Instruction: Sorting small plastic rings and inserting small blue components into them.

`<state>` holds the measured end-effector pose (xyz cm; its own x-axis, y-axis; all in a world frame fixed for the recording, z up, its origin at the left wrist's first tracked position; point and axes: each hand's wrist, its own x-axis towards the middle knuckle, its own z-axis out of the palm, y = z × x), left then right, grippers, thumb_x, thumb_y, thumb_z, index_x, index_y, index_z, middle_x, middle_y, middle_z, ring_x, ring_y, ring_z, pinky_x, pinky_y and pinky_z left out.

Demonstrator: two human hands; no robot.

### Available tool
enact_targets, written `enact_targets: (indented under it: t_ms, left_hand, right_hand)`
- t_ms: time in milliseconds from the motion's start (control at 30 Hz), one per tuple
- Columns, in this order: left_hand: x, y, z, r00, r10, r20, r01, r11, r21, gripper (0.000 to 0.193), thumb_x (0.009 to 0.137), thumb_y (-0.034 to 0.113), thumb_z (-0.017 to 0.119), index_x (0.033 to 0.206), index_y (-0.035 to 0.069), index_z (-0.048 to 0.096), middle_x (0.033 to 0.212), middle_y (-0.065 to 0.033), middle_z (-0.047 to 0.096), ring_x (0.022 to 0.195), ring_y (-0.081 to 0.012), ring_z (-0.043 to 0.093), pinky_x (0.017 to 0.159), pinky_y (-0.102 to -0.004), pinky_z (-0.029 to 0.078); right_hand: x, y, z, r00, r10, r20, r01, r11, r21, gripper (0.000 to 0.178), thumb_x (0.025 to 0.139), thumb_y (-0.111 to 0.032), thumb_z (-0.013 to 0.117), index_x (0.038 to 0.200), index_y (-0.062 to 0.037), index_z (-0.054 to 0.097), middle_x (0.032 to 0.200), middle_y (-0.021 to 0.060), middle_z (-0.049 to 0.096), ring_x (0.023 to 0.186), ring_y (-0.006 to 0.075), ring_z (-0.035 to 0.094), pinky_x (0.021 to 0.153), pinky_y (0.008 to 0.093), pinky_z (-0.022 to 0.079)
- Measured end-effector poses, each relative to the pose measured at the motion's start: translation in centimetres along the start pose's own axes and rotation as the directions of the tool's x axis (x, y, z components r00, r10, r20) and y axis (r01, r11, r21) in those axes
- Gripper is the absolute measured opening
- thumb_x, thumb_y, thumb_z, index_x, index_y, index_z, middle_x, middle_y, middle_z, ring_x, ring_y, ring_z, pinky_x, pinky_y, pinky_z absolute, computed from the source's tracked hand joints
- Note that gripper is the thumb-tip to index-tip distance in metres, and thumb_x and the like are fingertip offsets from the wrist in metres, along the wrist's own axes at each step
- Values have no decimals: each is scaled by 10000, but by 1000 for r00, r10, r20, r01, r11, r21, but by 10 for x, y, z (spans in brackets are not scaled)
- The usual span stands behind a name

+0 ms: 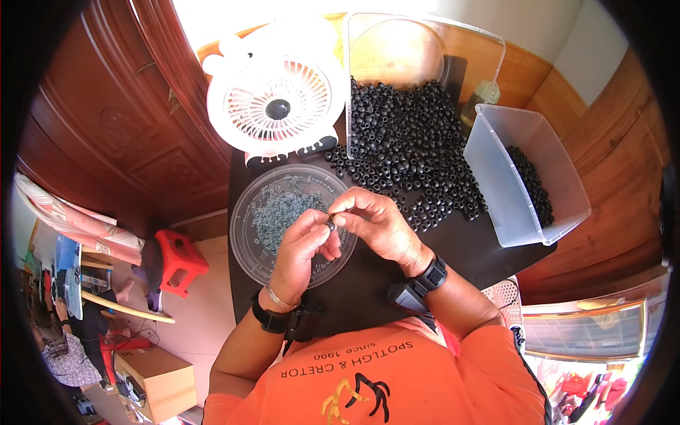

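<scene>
- Left hand [301,244] holds small dark piece [330,224] between thumb and fingers, over right part of round clear tub [242,244].
- Right hand [375,221] meets it there, thumb and index pinched at same piece.
- Tub holds loose pale blue-grey bits [273,216].
- Black beads [411,127] heaped beyond the hands, spilling from tipped clear bin [348,85] onto dark table [365,297].
- Clear box [506,202] at right, more black beads inside.
- White fan [234,117] behind tub.
- Dark bands on both wrists; orange shirt [418,386] at bottom.
- Left side: red stool [183,258], cardboard box [170,389] on floor, another person [71,361] near rim.
</scene>
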<state>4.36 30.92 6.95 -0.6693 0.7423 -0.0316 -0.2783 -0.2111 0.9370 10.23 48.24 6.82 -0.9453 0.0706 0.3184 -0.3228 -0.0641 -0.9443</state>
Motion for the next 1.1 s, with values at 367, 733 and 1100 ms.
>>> enact_targets:
  t_ms: [367,733,1100]
  left_hand:
    - [-1,-2,-2,1000,-3,-8,3,1000,-4,230,948,220,503,1028,9,548,843,-64,602,729,-159,592,679,-269,466]
    - [-2,-7,-1,998,35,-57,-43,990,-138,163,955,198,485,975,44,536,891,-55,600,815,-137,584,724,-266,466]
    - [-3,-9,1,999,39,0,-38,983,-179,193,982,206,446,984,24,510,869,-98,621,763,-168,597,700,-292,478]
  right_hand:
    - [1,-4,-1,992,-119,39,124,973,-194,94,902,-50,671,994,-44,686,959,58,632,837,136,627,755,286,510]
    - [-1,5,22,952,-292,-95,219,862,-457,324,686,-48,806,981,-91,680,954,92,659,901,271,647,784,346,521]
    - [-2,-8,20,911,-410,40,324,654,-684,290,696,-29,749,978,-53,683,929,103,667,907,300,638,790,384,533]
